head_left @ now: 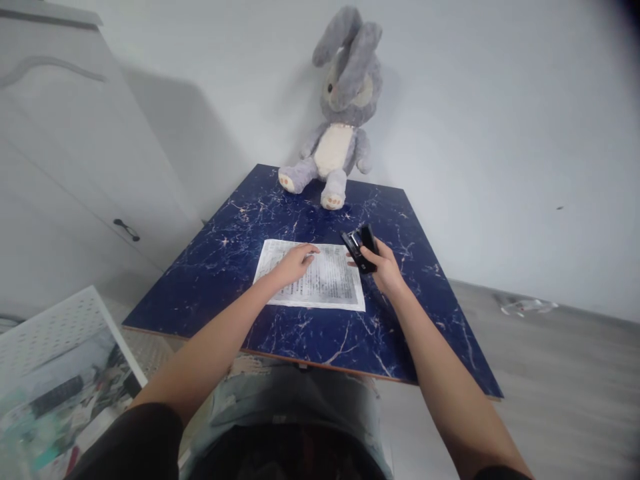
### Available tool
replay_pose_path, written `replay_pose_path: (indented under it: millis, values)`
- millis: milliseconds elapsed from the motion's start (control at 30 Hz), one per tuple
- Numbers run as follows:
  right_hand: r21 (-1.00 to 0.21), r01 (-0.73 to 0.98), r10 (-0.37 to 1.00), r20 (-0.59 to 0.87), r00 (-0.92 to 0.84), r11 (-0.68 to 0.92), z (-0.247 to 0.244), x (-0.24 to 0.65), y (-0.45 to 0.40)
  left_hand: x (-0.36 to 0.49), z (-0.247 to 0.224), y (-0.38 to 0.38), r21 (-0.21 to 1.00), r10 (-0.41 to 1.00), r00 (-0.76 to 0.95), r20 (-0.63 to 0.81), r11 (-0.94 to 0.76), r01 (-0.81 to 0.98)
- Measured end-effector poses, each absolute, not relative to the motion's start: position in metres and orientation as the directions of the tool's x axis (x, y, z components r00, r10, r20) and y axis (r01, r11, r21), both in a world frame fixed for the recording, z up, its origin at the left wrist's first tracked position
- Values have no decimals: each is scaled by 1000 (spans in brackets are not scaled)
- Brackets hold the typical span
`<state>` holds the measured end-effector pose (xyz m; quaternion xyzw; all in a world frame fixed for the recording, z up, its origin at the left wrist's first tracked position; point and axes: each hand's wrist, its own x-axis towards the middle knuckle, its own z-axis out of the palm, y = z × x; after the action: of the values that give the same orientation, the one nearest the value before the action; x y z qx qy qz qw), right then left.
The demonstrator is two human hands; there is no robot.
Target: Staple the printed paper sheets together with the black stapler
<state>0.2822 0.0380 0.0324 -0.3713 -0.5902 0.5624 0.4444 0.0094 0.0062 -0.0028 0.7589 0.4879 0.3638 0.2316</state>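
Observation:
A printed sheet of paper (325, 280) lies on the blue marbled table (300, 333). Over its upper left part rests or hovers my left hand (296, 262), fingers loosely bent and apart, with nothing in them. My right hand (383, 262) grips a black stapler (361, 248) at the sheet's upper right corner. The thumb lies on the stapler's near side, and some fingers are hidden behind it. The stapler is tilted; whether it touches the paper cannot be told.
A grey plush rabbit (333, 148) sits at the table's far edge against the wall. On the left stand a white cabinet (75, 160) and, lower down, a white bin (107, 313) full of mixed items. A whitish object (529, 306) lies on the floor at right.

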Motion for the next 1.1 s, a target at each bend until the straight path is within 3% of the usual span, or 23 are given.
replay_pose_path:
  millis: [100,300,433,600,867,1100]
  values:
    - [-963,-256,940,7,-341,-86,36,277,33,9,-2,8,752,922,148,357,-378,539]
    - [-961,-206,903,-81,-422,-182,40,281,35,7,1,10,820,926,5,376,-336,463]
    - [-997,53,930,35,-365,58,32,280,38,8,1,10,842,939,19,345,-318,435]
    - [-844,365,878,225,-422,392,25,269,38,12,-6,12,883,952,29,303,-292,367]
    - [-727,457,830,285,-479,513,21,262,35,11,-10,16,921,962,-19,274,-256,294]
    - [-757,402,802,263,-536,516,14,267,42,13,-8,16,959,966,-28,258,-253,130]
